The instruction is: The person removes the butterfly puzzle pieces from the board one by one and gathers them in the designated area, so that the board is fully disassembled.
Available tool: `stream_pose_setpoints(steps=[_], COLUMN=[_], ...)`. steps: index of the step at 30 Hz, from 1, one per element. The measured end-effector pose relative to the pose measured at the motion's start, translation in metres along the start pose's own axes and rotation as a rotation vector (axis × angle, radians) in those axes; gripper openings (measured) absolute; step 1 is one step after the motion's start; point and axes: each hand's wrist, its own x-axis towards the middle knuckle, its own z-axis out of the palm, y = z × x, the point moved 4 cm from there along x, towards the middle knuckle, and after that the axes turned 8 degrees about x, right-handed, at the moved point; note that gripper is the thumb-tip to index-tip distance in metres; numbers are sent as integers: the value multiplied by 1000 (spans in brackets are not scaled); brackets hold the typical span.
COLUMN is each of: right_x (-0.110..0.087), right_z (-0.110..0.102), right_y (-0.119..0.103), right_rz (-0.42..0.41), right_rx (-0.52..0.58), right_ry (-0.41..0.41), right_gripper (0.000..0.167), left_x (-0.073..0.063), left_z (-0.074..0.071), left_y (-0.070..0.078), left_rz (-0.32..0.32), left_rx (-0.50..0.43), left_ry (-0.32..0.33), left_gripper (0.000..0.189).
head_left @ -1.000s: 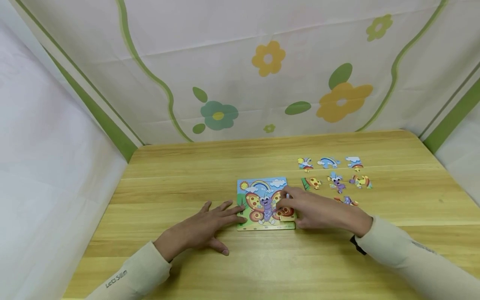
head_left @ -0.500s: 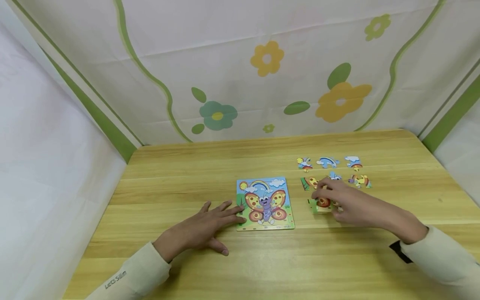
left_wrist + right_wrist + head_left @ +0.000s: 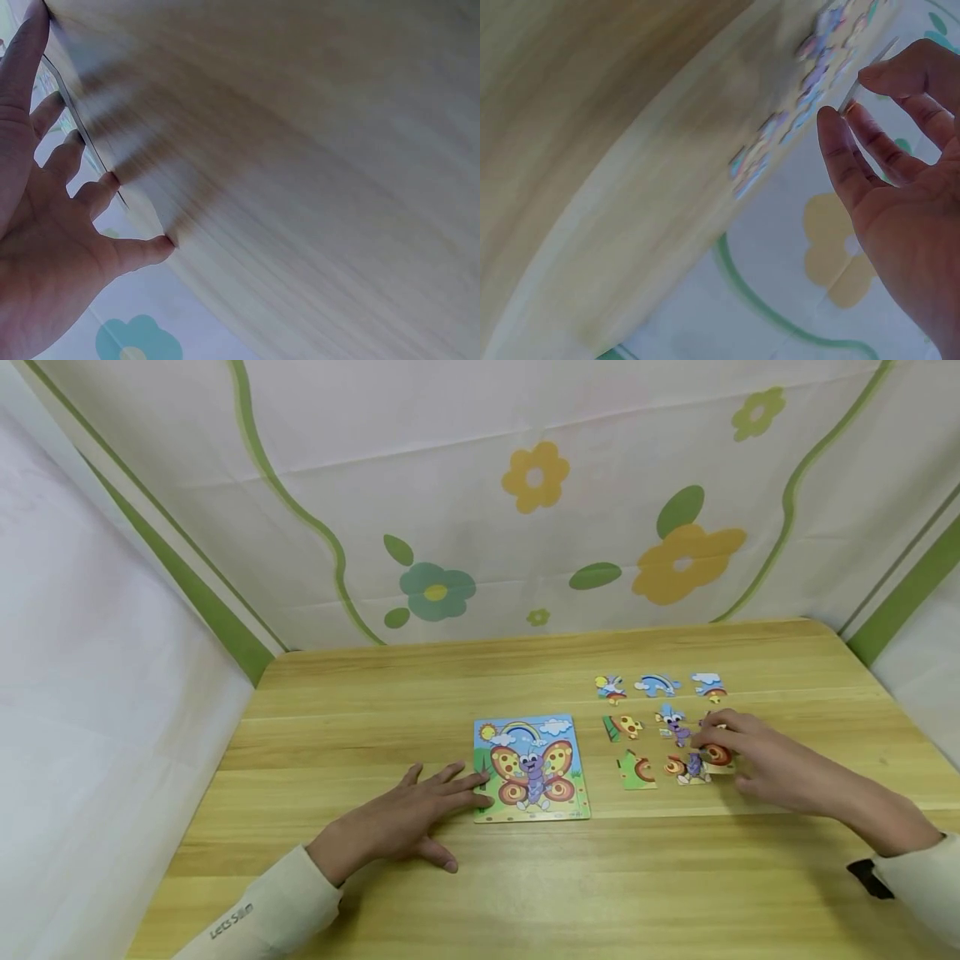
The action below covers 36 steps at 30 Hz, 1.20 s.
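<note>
My left hand (image 3: 408, 814) rests with fingers spread, its fingertips on the left edge of a square butterfly picture board (image 3: 531, 768). In the left wrist view the fingers (image 3: 96, 196) reach straight to the tabletop and the board's edge. My right hand (image 3: 780, 772) pinches a puzzle piece with a red spiral wing (image 3: 717, 755), just right of the piece with the butterfly's feet (image 3: 694, 770). In the right wrist view the held piece (image 3: 870, 71) looks thin, seen edge-on between thumb and fingers, above the table. Part of the middle-row right piece is hidden behind this hand.
Loose puzzle pieces lie in rows right of the board: sun (image 3: 610, 687), rainbow (image 3: 657, 685) and cloud (image 3: 707, 685) at the back, a butterfly-head piece (image 3: 673, 725) mid-row, a green corner piece (image 3: 636, 772) in front. A flowered cloth (image 3: 450, 510) hangs behind the wooden table (image 3: 360, 693).
My right hand has moved right, from the board to the loose pieces. The green corner piece now lies on the table, while another piece stays in that hand. My left hand has kept still.
</note>
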Motion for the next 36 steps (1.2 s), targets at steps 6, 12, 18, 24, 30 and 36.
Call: stream_pose_setpoints(steps=[6,12,18,24,30,36], right_x=[-11,-18,-24,-29,-31,-31], right_z=[0,3,6,9,11,11], right_y=[18,28,36,43,44,43], right_rz=[46,19,19,-24,-49,-70], right_rx=[2,-18,-38,-51,-50,-58], right_ry=[-8,26,34,74,105,121], right_gripper=[64,69,70,72,74,76], left_x=[0,0,0,-1,0,-1], left_z=[0,-1,-1,-2,-2,-1], left_y=[0,1,1,1,0,0], left_rz=[0,3,-1,-7,-15,-17], left_rx=[1,-5,4,-7,-15,-15], left_ry=[4,3,3,5,-1,-7], left_gripper=[84,84,84,84,84,84])
